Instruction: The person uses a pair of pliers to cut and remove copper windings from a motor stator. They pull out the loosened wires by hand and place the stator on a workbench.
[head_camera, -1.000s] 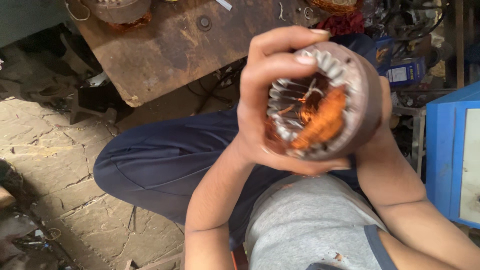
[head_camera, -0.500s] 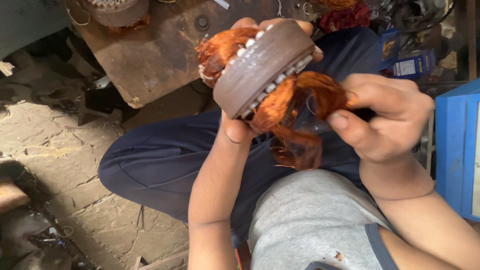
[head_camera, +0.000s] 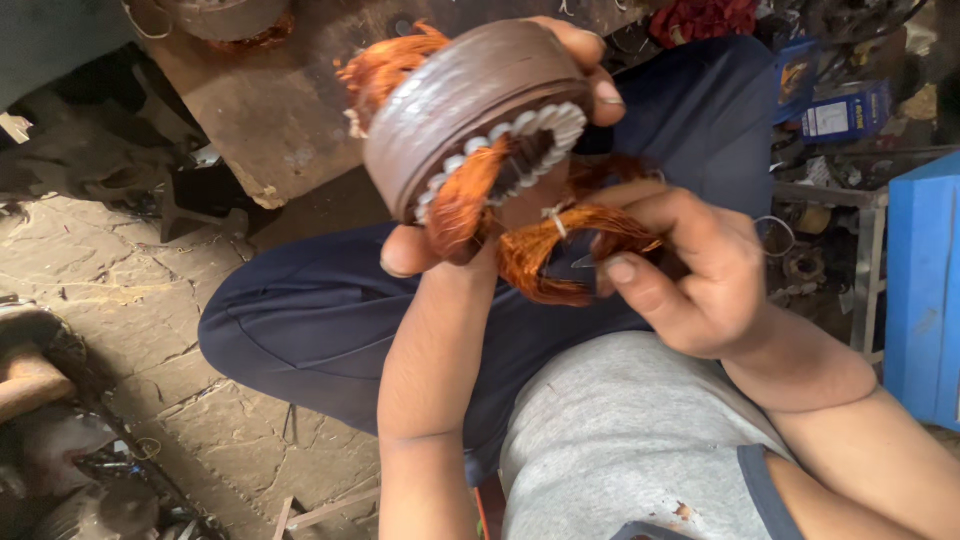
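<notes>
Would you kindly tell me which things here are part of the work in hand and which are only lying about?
In hand: motor stator, held by left hand; copper wire coil, gripped by right hand.

Lying about: wooden bench, blue box, blue cabinet, red cloth.

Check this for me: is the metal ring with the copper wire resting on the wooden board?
No, the left hand holds the metal ring up in the air, clear of the wooden board.

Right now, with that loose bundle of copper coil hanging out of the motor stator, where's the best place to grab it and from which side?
Probably at the white tie on the copper coil, pinched from the right: strands are bunched there, and the stator and left hand block the other side.
</notes>
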